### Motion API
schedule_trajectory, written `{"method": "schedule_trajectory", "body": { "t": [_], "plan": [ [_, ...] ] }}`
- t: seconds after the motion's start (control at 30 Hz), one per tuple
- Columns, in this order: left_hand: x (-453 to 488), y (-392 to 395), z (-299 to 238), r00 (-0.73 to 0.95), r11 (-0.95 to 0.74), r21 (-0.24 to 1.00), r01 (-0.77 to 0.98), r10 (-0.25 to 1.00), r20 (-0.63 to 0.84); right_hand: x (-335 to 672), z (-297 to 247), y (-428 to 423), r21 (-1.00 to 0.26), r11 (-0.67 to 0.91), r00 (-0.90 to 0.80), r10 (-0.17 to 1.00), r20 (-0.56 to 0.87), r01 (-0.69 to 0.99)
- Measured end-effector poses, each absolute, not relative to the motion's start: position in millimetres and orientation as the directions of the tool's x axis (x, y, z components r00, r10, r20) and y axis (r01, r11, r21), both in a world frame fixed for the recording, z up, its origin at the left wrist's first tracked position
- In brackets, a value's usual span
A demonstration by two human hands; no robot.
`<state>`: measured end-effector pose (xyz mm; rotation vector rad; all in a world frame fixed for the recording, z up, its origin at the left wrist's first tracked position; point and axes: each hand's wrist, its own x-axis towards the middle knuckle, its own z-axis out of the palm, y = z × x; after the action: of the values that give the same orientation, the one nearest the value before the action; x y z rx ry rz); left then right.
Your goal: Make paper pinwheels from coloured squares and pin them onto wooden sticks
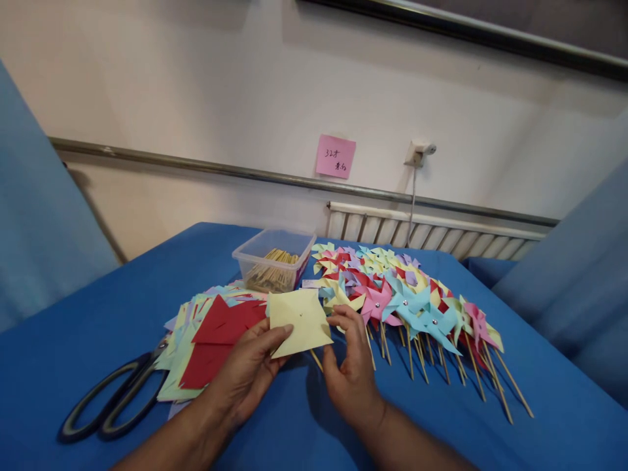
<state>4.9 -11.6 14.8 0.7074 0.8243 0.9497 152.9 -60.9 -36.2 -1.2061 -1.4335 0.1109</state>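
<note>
A pale yellow paper square (299, 317) is held up between both hands over the blue table (73, 327). My left hand (250, 376) pinches its lower left edge with thumb and fingers. My right hand (350, 376) grips its right edge, fingers curled over the corner. A thin wooden stick (316, 360) pokes out below the paper between my hands. A small hole marks the square's centre.
A stack of cut coloured paper squares (210, 337), red on top, lies left of my hands. Black scissors (112, 396) rest at the front left. A clear plastic tub of sticks (272, 261) stands behind. Several finished pinwheels on sticks (412, 304) cover the right side.
</note>
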Motion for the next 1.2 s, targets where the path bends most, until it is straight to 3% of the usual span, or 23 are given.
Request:
{"method": "schedule_trajectory", "body": {
  "t": [0.1,0.27,0.47,0.7,0.9,1.2],
  "plan": [
    [6,-12,14,0.343,0.418,0.8,-0.43,0.896,-0.284,149,-33,-69,-0.617,0.479,0.134,0.712,0.689,0.625],
    [6,-14,7,0.373,0.448,0.784,-0.43,0.878,-0.298,139,-28,-74,-0.417,0.522,-0.09,0.697,0.712,0.744],
    [6,-18,2,0.435,0.471,0.764,-0.442,0.857,-0.276,142,-24,-70,-0.354,0.51,-0.084,0.652,0.753,0.784],
    [8,-18,4,0.414,0.479,0.762,-0.436,0.859,-0.303,145,-23,-73,-0.472,0.522,-0.024,0.688,0.725,0.711],
    [11,-24,11,0.414,0.348,0.86,-0.373,0.892,-0.181,144,-27,-72,-0.61,0.494,0.086,0.73,0.678,0.619],
    [10,-18,-3,0.436,0.217,0.965,-0.148,0.89,-0.133,149,-32,-64,-0.731,0.436,0.202,0.77,0.605,0.525]
  ]
}}
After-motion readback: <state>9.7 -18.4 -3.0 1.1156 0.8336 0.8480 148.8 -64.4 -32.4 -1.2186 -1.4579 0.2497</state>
